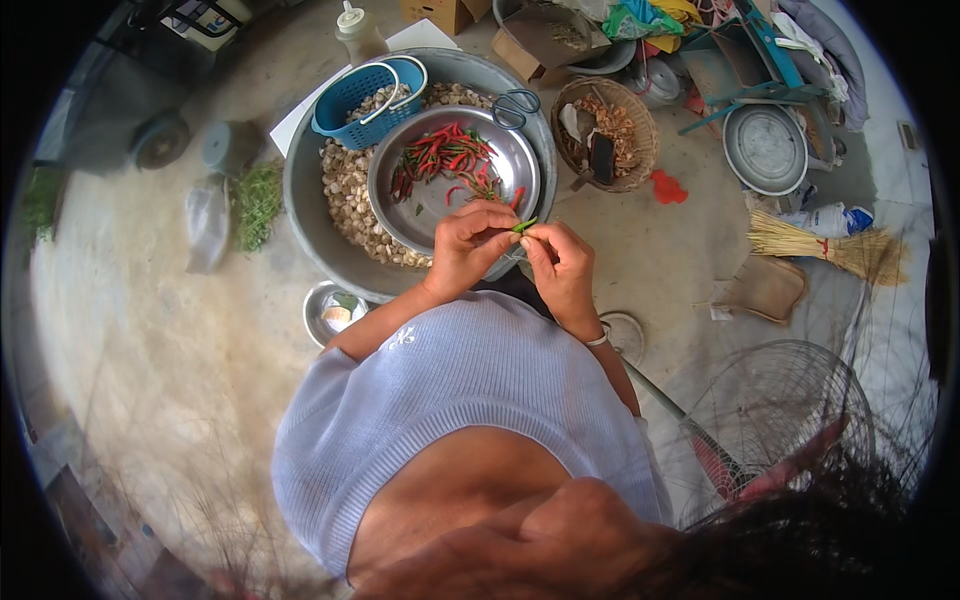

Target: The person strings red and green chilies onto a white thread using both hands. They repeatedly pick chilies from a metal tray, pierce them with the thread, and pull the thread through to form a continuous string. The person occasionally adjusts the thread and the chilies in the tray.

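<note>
Above the near rim of a steel bowl (427,217), I pinch a small green chili pepper (524,224) between both sets of fingertips. My left hand (471,238) grips one end, and my right hand (559,261) has the other. Red chilies (442,154), some with green stems, lie in the bowl; one red chili (517,198) shows just beyond my left fingers. The bowl rests inside a large grey basin (302,187) over what look like garlic cloves (349,199). A blue plastic basket (330,112) with white handles holds more cloves. Dark-handled scissors (515,109) lie at the bowl's far right rim.
Right of the basin stands a wicker basket (651,150) of brownish pieces. A small metal dish (309,315) sits near my left forearm. Green plants (259,206) and a plastic bag (208,229) lie left. A straw broom (825,244) and a fan (780,420) are right.
</note>
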Motion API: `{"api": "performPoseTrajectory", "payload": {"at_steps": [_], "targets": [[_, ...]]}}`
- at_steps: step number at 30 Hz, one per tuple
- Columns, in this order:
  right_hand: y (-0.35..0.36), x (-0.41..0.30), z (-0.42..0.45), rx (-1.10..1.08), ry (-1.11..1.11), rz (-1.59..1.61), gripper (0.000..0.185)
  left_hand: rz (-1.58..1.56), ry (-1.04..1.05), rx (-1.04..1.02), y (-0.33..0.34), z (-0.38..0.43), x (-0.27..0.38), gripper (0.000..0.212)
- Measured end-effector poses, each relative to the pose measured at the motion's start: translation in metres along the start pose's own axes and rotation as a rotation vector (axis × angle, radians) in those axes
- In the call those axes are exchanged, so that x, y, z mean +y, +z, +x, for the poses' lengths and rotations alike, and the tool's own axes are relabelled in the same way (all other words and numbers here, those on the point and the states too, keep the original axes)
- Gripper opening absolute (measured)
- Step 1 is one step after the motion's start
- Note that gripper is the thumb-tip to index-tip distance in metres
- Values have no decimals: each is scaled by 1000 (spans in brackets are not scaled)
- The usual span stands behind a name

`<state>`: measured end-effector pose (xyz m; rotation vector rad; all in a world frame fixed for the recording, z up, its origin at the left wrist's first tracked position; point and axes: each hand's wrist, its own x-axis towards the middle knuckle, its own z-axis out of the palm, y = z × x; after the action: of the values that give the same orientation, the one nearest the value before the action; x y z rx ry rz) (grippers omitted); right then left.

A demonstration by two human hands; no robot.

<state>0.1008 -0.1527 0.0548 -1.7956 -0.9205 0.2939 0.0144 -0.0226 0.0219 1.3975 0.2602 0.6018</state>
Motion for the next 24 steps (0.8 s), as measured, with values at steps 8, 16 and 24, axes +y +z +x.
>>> {"api": "performPoseTrajectory", "payload": {"at_steps": [8, 16, 24], "targets": [[3, 9, -5, 26, 125, 159, 19, 473, 543, -40, -12, 15, 16, 23], [9, -5, 6, 10, 94, 146, 21, 549, 583, -38, -11, 13, -2, 24], [7, -1, 15, 3, -246, -258, 15, 792, 653, -19, -12, 10, -6, 21]]}}
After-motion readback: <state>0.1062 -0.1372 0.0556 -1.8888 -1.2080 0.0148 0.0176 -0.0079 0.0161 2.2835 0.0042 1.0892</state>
